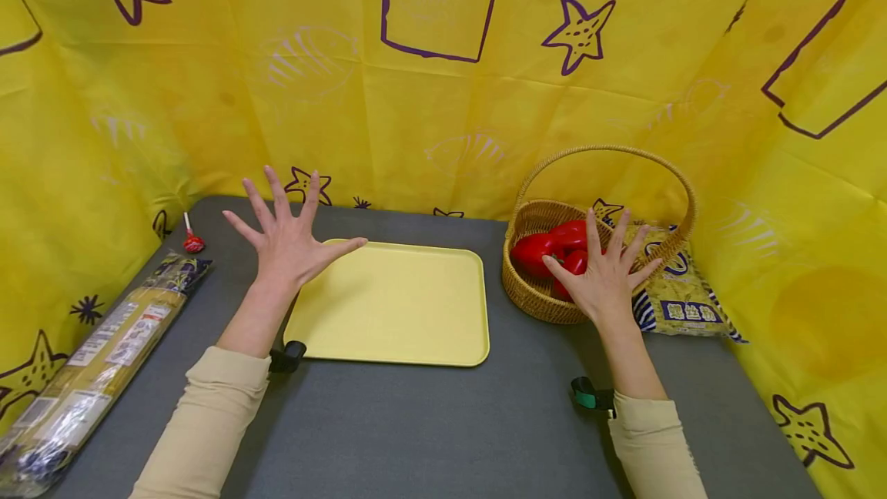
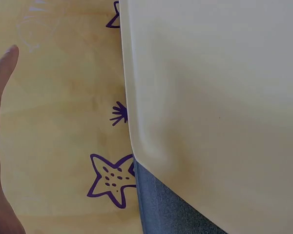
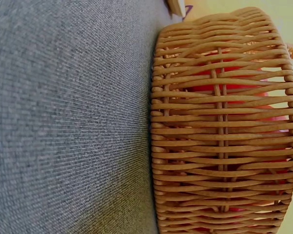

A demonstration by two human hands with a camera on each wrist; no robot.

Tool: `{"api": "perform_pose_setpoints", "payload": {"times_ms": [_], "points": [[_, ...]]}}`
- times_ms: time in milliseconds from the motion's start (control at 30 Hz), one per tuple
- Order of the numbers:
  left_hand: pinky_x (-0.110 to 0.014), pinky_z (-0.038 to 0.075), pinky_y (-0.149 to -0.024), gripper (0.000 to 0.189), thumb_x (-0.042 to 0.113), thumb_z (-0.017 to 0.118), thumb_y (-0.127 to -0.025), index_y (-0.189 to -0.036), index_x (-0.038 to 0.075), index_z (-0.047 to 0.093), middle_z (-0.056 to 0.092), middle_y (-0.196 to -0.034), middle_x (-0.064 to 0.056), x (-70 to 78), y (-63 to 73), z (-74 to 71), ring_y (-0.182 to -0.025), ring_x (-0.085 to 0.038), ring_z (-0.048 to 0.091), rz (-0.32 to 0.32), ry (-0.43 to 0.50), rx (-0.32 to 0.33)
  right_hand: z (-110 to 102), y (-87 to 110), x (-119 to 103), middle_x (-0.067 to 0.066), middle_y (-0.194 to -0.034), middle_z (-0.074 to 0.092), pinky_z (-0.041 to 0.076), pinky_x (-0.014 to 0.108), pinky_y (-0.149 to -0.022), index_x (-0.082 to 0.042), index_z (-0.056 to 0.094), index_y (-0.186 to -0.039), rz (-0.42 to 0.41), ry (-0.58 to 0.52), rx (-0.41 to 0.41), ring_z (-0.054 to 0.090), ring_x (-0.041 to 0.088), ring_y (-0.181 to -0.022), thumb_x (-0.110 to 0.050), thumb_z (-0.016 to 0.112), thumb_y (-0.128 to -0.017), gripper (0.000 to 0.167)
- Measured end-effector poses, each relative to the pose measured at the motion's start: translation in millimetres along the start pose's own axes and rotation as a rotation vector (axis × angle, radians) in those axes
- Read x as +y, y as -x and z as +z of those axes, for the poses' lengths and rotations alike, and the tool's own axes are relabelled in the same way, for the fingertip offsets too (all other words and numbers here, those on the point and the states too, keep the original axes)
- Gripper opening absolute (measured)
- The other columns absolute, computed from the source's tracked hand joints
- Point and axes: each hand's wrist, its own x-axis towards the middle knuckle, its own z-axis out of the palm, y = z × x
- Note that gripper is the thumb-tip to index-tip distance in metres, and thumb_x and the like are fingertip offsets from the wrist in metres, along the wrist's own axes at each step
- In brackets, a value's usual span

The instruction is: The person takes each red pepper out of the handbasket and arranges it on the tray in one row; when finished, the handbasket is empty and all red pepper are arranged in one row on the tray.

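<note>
Cream sleeves (image 1: pixel 208 414) come nearest my head camera, reaching in over the grey desk (image 1: pixel 430 422). Past the cuffs I see both hands with fingers spread wide, holding nothing. The left hand (image 1: pixel 280 241) hangs over the left end of a yellow tray (image 1: pixel 388 306); the right hand (image 1: pixel 606 279) overlaps the front of a wicker basket (image 1: pixel 530 303) in my view, and whether it touches the rim I cannot tell.

Every one of the red peppers (image 1: pixel 533 252) I can make out lies inside that basket, none on the tray. With no grip on anything, I judge that no handling is under way. Either nothing has been done and all of it is left, or the peppers are where they belong and nothing remains; my three views do not settle which. A patterned packet (image 1: pixel 693 314) beside the basket, a lollipop (image 1: pixel 193 242) and a long package (image 1: pixel 125 345) on the left lie unheld.
</note>
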Motion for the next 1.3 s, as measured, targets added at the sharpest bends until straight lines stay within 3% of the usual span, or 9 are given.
{"api": "perform_pose_setpoints", "payload": {"times_ms": [400, 533, 667, 867, 1100, 1300], "points": [[-0.066, -0.027, -0.098, 0.120, 0.084, 0.059, -0.068, -0.152, 0.041, -0.016, -0.042, -0.151, 0.000, -1.9, 6.0, 1.0, -0.134, -0.031, -0.042, 0.017, 0.028, -0.043, 0.3, -1.3, -0.5, -0.002, -0.155, -0.034, -0.018, 0.073, -0.100, -0.036, -0.008, -0.155, -0.001, -0.016, -0.054, -0.033, 0.034, -0.140, -0.080, 0.048, -0.080, 0.104], [-0.065, -0.023, -0.103, 0.121, 0.078, 0.064, -0.071, -0.153, 0.035, -0.014, -0.035, -0.154, 0.002, -4.7, 14.6, 1.8, -0.140, -0.030, -0.033, 0.058, 0.134, -0.045, -3.1, -4.5, 0.5, 0.005, -0.160, -0.023, -0.004, 0.073, -0.105, -0.029, -0.003, -0.157, -0.049, -0.043, -0.084, -0.019, 0.039, -0.145, -0.075, 0.055, -0.080, 0.108], [-0.065, -0.012, -0.109, 0.124, 0.067, 0.072, -0.073, -0.155, 0.030, -0.012, -0.025, -0.159, 0.000, -8.2, 27.1, 3.6, -0.146, -0.028, -0.020, 0.086, 0.262, -0.076, -8.3, -9.1, 3.0, 0.018, -0.162, 0.001, 0.009, 0.070, -0.108, -0.016, 0.011, -0.158, -0.150, -0.084, -0.104, 0.000, 0.043, -0.146, -0.062, 0.068, -0.079, 0.107], [-0.070, 0.006, -0.108, 0.127, 0.062, 0.076, -0.073, -0.156, 0.018, -0.010, -0.012, -0.162, -0.010, -14.6, 46.9, 6.1, -0.147, -0.041, -0.003, 0.094, 0.350, -0.231, -15.4, -19.8, 0.9, 0.025, -0.151, 0.031, 0.025, 0.062, -0.108, 0.000, 0.031, -0.150, -0.274, -0.072, -0.142, 0.025, 0.044, -0.139, -0.051, 0.077, -0.076, 0.101], [-0.073, 0.013, -0.105, 0.134, 0.064, 0.078, -0.070, -0.155, 0.008, -0.009, -0.010, -0.160, -0.021, -26.9, 65.5, 8.0, -0.143, -0.051, 0.002, 0.081, 0.339, -0.469, -19.3, -30.6, -12.1, 0.027, -0.147, 0.037, 0.037, 0.063, -0.100, 0.001, 0.031, -0.148, -0.257, -0.026, -0.301, 0.035, 0.043, -0.133, -0.046, 0.078, -0.078, 0.097], [-0.074, 0.016, -0.102, 0.134, 0.060, 0.080, -0.069, -0.155, 0.004, -0.007, -0.008, -0.158, -0.030, -35.5, 73.8, 9.6, -0.140, -0.056, 0.003, 0.081, 0.367, -0.569, -13.6, -37.6, -20.2, 0.028, -0.145, 0.039, 0.038, 0.064, -0.098, 0.003, 0.032, -0.148, -0.242, 0.053, -0.394, 0.039, 0.043, -0.131, -0.044, 0.077, -0.079, 0.095]]}}
